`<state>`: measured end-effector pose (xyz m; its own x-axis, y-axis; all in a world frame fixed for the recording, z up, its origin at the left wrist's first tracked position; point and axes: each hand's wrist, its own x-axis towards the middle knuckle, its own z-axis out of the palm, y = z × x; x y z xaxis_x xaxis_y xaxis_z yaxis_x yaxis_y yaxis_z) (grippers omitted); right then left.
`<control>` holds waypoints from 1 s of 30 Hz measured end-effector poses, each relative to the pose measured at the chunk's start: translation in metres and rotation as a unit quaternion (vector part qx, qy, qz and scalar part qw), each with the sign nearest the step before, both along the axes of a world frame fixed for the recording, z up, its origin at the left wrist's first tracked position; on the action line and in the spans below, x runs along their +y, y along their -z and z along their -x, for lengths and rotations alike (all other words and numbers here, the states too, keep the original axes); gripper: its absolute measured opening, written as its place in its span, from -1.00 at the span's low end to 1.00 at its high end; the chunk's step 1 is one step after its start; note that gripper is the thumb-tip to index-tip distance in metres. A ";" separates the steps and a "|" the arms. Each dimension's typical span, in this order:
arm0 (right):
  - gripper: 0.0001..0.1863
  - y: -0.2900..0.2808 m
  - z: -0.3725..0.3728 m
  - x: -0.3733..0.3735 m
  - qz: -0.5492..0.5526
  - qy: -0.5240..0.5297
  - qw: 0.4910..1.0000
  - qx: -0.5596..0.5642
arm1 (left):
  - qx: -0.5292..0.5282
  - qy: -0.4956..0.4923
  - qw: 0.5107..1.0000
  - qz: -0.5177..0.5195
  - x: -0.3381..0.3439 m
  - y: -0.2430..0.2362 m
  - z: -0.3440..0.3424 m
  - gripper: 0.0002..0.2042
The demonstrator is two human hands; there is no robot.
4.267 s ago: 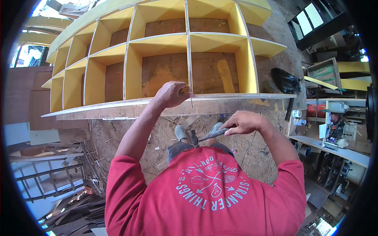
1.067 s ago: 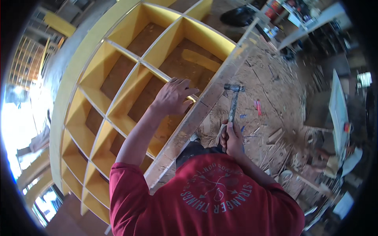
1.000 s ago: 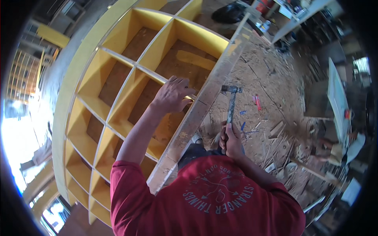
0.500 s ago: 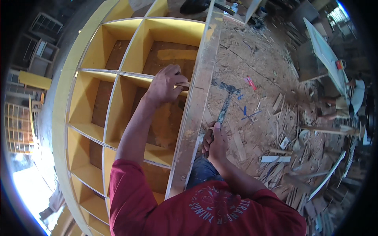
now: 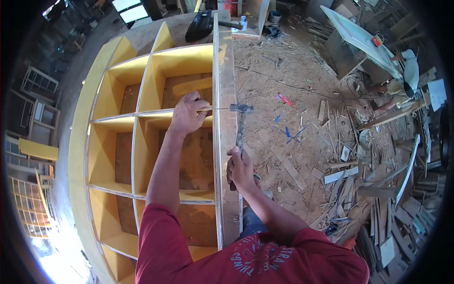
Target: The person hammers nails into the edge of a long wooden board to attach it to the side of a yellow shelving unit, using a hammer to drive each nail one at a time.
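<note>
My left hand point(image 5: 187, 112) is closed around the front edge of a yellow divider board point(image 5: 156, 112), close to where it meets the long side board point(image 5: 227, 71) of a yellow shelf unit point(image 5: 78, 137). A thin dark line that looks like a nail point(image 5: 221, 109) shows at the side board, level with those fingers. My right hand point(image 5: 241, 169) is wrapped round the handle of a hammer point(image 5: 241, 110). The hammer head is over the side board's outer edge, right beside the nail-like line; whether they touch I cannot tell.
Wood scraps and sawdust cover the ground on the right, with a red tool point(image 5: 284, 99) and blue pieces point(image 5: 289, 135) among them. A black bag-like object point(image 5: 199, 26) lies at the unit's far end. Another person point(image 5: 407, 71) is by a pale panel point(image 5: 359, 38) at far right.
The hammer has swung left from over the littered ground to the side board, its head now by the nail-like line. My left hand keeps its hold. The view has shifted.
</note>
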<state>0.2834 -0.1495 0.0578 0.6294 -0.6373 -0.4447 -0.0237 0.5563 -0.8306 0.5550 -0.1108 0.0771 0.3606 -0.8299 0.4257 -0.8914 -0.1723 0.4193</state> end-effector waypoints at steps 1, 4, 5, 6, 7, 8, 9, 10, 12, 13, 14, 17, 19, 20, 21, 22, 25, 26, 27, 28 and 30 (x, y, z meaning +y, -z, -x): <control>-0.54 0.003 -0.002 0.003 0.010 -0.038 0.999 0.012 | -0.005 0.004 1.000 0.000 0.001 0.001 0.000 -0.82; -0.55 0.000 0.008 -0.012 -0.014 0.064 0.997 -0.035 | -0.015 0.002 1.000 0.014 -0.001 -0.001 0.002 -0.83; -0.56 0.000 0.006 -0.015 -0.044 0.148 0.987 -0.047 | -0.022 0.004 1.000 0.021 -0.002 -0.003 0.001 -0.83; -0.56 0.002 0.004 -0.017 -0.022 0.172 0.984 -0.036 | -0.016 0.012 1.000 0.023 -0.007 0.000 0.002 -0.83; -0.56 0.009 0.003 -0.017 -0.020 0.173 0.984 -0.041 | -0.013 0.016 1.000 0.023 -0.009 0.000 0.000 -0.82; -0.56 0.018 0.003 -0.017 0.031 0.039 0.999 -0.008 | -0.011 0.016 1.000 0.009 -0.009 0.000 -0.001 -0.80; -0.57 0.017 0.001 -0.014 0.080 -0.095 0.992 0.029 | -0.014 0.017 1.000 0.009 -0.007 0.001 -0.001 -0.80; -0.58 0.015 -0.001 -0.015 0.015 -0.077 0.997 0.024 | -0.011 0.018 1.000 0.009 -0.005 0.001 -0.003 -0.80; -0.59 0.006 0.002 -0.021 -0.019 0.004 1.000 -0.009 | 0.000 0.014 1.000 0.008 -0.003 -0.001 -0.003 -0.83; -0.60 0.003 0.002 -0.023 -0.055 0.083 0.994 -0.039 | -0.003 0.011 1.000 0.011 -0.002 -0.002 -0.004 -0.83; -0.60 0.007 -0.002 -0.021 -0.063 0.146 0.986 -0.049 | -0.006 0.016 1.000 0.010 -0.001 -0.004 -0.006 -0.84; -0.59 0.047 0.000 -0.015 0.086 0.020 0.996 0.013 | 0.005 0.029 1.000 0.009 -0.011 -0.001 -0.001 -0.88; -0.57 0.001 -0.005 -0.003 0.060 -0.099 0.992 0.041 | 0.012 0.004 1.000 -0.005 0.006 0.003 -0.006 -0.90; -0.57 -0.012 0.001 -0.005 -0.010 -0.068 0.998 0.006 | 0.004 0.006 1.000 0.003 0.007 0.005 -0.006 -0.91; -0.58 -0.015 0.005 -0.012 -0.080 -0.036 0.996 -0.028 | -0.005 0.008 1.000 0.012 0.005 0.004 -0.003 -0.92; -0.60 -0.009 0.009 -0.016 -0.102 0.031 0.991 -0.077 | 0.006 0.000 1.000 -0.004 0.004 0.003 0.000 -0.92; -0.62 -0.010 -0.006 -0.011 -0.069 0.239 0.966 -0.066 | -0.003 0.013 1.000 0.009 -0.003 0.001 0.000 -0.91; -0.63 0.011 -0.001 -0.007 -0.034 0.161 0.983 -0.077 | -0.002 0.010 1.000 0.005 -0.003 0.002 0.001 -0.90; -0.63 0.009 -0.002 -0.006 -0.035 0.158 0.984 -0.077 | -0.002 0.008 1.000 0.004 0.000 0.002 0.000 -0.90; -0.62 0.006 -0.001 -0.006 -0.031 0.050 0.998 -0.036 | 0.006 0.003 1.000 0.000 0.002 0.003 -0.001 -0.90; -0.61 -0.001 0.004 -0.009 -0.008 -0.024 1.000 0.011 | 0.012 -0.004 1.000 -0.006 0.008 0.004 -0.005 -0.90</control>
<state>0.2794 -0.1585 0.0584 0.6492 -0.5997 -0.4679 -0.0683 0.5667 -0.8211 0.5597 -0.1031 0.0728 0.3775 -0.8318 0.4070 -0.8798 -0.1851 0.4378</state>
